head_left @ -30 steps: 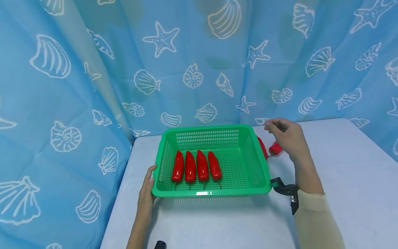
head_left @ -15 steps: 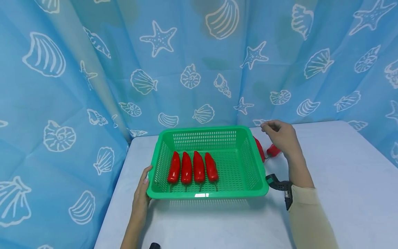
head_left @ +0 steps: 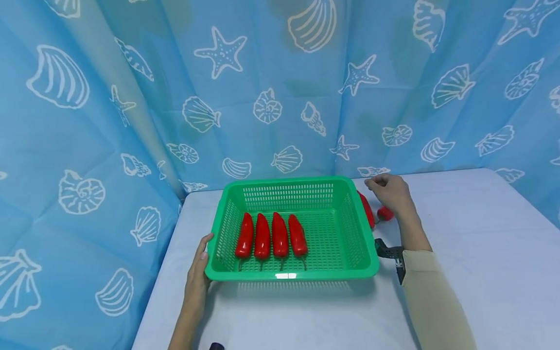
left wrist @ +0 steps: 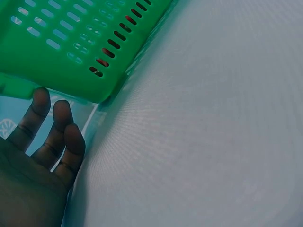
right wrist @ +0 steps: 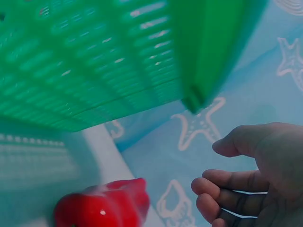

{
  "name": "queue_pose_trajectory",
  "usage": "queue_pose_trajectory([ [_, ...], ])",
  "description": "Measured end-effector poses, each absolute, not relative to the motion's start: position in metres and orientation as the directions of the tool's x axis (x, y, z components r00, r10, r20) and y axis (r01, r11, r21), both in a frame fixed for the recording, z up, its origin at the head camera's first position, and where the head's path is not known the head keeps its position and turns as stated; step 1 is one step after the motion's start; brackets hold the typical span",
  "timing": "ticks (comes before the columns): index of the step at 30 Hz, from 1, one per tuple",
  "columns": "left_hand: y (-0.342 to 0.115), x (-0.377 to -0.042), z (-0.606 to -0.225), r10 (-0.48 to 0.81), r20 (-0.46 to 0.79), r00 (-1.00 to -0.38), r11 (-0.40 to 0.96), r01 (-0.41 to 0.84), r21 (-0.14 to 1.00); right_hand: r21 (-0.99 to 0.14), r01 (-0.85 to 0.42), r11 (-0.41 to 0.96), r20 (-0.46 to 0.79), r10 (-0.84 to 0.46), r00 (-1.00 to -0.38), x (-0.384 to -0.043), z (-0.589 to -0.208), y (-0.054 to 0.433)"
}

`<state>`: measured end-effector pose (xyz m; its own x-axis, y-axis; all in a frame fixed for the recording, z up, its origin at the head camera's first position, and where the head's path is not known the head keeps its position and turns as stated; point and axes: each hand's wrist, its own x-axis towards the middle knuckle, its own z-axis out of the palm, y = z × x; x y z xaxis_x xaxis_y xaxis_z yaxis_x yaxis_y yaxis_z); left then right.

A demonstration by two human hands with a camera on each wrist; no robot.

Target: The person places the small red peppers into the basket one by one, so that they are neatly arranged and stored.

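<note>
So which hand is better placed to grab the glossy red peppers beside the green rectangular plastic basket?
Probably the right hand: it's empty and close to those peppers, while the left hand touches the opposite side of the basket.

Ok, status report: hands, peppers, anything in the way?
Left hand at left rim of green basket; right hand empty, near its far right corner. Four red peppers inside; outside peppers, at least two, right side. Green basket partly hides one.

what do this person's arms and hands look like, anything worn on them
The left hand and right hand wear no gloves. A plain cream sleeve covers the right forearm to near the wrist, where a black curved bracket sticks out. The left forearm is bare where visible.
</note>
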<state>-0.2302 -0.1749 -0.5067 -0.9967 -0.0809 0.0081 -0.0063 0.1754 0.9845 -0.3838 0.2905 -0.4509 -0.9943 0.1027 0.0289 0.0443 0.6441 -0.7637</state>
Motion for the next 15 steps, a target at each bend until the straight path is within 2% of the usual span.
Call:
queue_pose_trajectory([
  [15,-0.173,-0.232,-0.505,-0.086,0.022,-0.996,0.188,0.005,0.982,-0.711,0.082,0.698,-0.054,0.062,-0.997,-0.400,-0.481,0.291],
])
